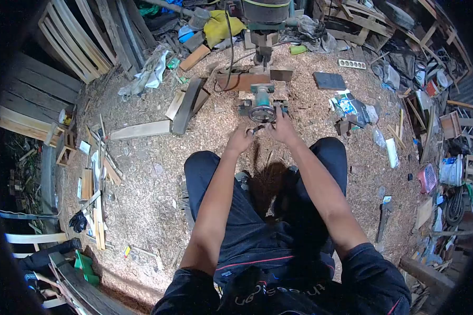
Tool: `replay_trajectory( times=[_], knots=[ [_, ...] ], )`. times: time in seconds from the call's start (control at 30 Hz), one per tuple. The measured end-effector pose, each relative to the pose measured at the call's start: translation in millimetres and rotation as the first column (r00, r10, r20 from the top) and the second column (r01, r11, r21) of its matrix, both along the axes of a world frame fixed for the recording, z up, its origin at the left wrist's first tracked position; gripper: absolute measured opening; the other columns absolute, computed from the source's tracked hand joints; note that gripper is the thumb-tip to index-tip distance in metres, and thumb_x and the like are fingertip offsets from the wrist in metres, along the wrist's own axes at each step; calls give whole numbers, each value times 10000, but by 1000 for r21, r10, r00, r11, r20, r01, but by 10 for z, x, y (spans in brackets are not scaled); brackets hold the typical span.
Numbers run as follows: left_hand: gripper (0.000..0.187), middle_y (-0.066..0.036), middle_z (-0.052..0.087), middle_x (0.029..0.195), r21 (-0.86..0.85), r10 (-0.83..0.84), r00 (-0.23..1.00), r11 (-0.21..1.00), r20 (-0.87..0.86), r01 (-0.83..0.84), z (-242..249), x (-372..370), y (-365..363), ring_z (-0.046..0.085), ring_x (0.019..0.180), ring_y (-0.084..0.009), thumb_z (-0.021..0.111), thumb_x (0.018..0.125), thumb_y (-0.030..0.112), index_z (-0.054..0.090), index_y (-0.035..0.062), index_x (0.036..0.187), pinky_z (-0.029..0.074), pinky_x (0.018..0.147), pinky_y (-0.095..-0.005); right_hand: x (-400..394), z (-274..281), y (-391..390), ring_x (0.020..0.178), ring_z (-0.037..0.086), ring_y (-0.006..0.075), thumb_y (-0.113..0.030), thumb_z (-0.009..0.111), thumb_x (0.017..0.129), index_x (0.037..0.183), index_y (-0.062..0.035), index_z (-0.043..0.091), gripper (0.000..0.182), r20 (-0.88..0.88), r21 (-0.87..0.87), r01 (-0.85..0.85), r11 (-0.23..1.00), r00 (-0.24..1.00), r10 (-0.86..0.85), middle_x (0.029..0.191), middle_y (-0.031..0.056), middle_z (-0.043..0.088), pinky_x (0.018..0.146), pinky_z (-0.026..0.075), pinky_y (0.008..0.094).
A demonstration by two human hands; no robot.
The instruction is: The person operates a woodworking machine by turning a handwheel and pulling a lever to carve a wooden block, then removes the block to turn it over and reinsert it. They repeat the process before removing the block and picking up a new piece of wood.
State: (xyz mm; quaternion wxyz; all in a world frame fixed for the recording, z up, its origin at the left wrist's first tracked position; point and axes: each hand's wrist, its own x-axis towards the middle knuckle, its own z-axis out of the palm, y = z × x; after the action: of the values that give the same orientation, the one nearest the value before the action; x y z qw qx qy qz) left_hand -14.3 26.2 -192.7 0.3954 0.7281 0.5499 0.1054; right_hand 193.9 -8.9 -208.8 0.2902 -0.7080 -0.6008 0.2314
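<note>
In front of me stands a machine with a green-and-grey vise (261, 96) and a round metal handwheel (261, 114) facing me. A brown wooden board (244, 82) sits across the machine behind the vise, below the dark vertical tool (263, 52). My left hand (240, 139) is closed around a dark handle (255, 129) just below the handwheel, at its left. My right hand (284, 129) is at the wheel's right side, one finger reaching up along the vise's edge and the others curled; what they grip is hidden.
Wood shavings cover the ground. Wooden offcuts (142, 130) lie to the left, with a dark block (329, 81) and a white power strip (351, 64) at the right. A hammer-like tool (383, 218) lies farther right. A black glove (78, 221) is at the left.
</note>
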Motion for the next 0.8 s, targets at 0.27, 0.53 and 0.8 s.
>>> replay_trajectory(
  times=[0.27,0.53,0.8],
  knots=[
    [348,-259,631,1075,301,-100,992,951,81,71,-370,112,-28,597,1031,-443,635,865,142,611,24,1191,474,919,-496,73,94,166,1127,534,511,-312,648,852,1457,-4,285,770,-117,-107,-84,991,991,72,1205,386,520,976,452,493],
    [421,-301,601,1122,157,27,950,987,-312,24,-307,381,-54,602,1049,-462,570,874,174,515,-82,1203,503,925,-498,-38,-63,171,1129,505,552,-333,690,828,1452,69,208,886,-128,-24,-54,998,991,51,1224,435,471,993,433,507],
    [434,-337,621,992,291,53,983,957,-178,1,-591,508,-93,628,945,-476,617,828,174,536,-69,1179,521,844,-503,294,101,-76,1184,480,514,-248,707,816,1479,-22,266,828,-93,19,-90,996,991,91,1292,364,455,1020,420,495]
  ],
)
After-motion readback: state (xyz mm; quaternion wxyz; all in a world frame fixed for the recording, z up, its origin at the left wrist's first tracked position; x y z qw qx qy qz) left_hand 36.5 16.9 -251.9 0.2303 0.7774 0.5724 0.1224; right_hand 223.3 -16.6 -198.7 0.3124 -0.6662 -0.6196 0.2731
